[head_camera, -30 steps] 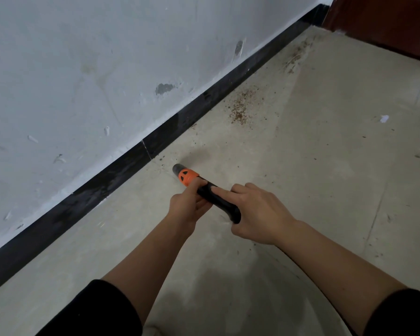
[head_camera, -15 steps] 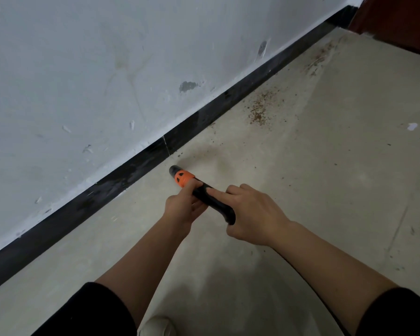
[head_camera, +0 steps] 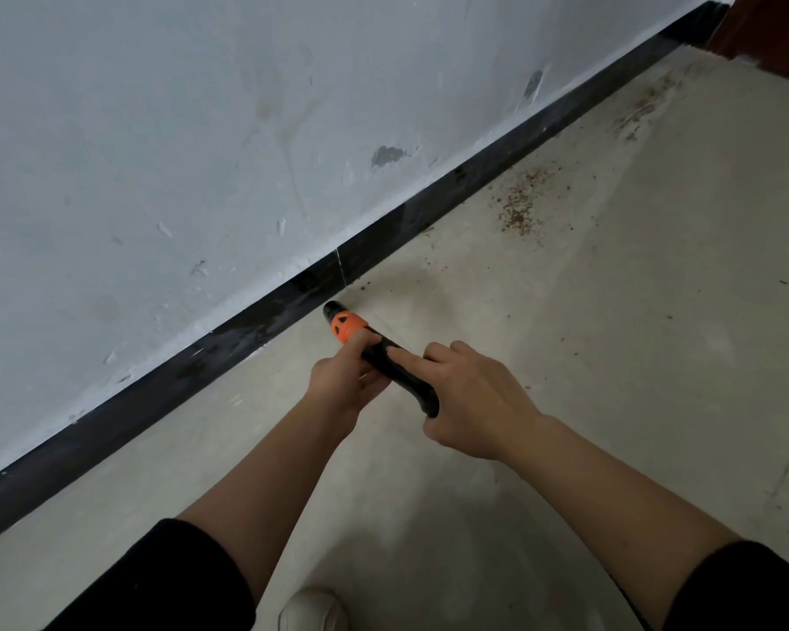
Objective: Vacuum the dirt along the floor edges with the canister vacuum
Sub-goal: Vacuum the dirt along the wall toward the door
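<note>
Grips the black plastic vacuum wand with the orange collar (head_camera: 348,327) in both hands, with the left hand (head_camera: 345,382) curled round it just behind the collar and the right hand (head_camera: 474,398) clasping the near end, forefinger laid straight along the top. Points its far tip low, just beside the black baseboard strip (head_camera: 156,398). Risks knocking that tip against the strip, or riding up off the pale concrete floor (head_camera: 611,357) and missing the fine specks at the edge. Leaves the brown crumbly dirt patch (head_camera: 520,202), far right along the wall, untouched; could scatter it if swept in too fast.
</note>
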Tool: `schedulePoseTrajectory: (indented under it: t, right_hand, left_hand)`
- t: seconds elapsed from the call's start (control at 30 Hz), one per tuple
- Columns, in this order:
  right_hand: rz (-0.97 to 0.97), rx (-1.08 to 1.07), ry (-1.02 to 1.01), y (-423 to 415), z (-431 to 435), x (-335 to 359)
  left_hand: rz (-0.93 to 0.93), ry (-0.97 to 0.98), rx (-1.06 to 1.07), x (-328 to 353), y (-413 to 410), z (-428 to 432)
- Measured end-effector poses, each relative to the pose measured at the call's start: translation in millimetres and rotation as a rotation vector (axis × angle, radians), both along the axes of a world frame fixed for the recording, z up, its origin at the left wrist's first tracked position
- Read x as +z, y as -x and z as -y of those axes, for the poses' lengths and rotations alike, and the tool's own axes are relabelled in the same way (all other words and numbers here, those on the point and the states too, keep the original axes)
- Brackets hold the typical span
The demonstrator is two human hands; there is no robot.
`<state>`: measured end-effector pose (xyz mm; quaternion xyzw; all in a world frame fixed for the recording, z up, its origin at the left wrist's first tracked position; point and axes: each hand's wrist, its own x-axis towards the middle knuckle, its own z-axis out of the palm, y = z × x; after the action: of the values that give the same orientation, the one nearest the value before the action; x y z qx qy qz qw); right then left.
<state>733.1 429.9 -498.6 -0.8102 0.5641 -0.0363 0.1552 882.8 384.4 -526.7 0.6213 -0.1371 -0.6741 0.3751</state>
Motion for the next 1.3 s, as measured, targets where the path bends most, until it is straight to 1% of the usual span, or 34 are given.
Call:
schedulePoseTrajectory:
  t: [0.3, 0.53, 0.77, 1.3]
  right_hand:
    - [-0.020, -0.119, 0.018, 15.6, 2.8, 4.7]
    - [-0.026, -0.153, 0.010, 17.7, 3.3, 6.1]
    - [-0.037, -0.183, 0.001, 28.6, -5.6, 8.3]
    - [-0.065, -0.327, -0.027, 71.5, -9.4, 7.2]
  left_hand:
    - [0.026, 0.023, -0.085, -1.9, 27.7, 17.1]
    - [0.044, 0.029, -0.104, 0.2, 34.8, 21.2]
    - [0.019, 0.024, -0.134, -0.5, 48.8, 17.4]
    - [-0.019, 0.023, -0.263, -2.8, 100.9, 27.2]
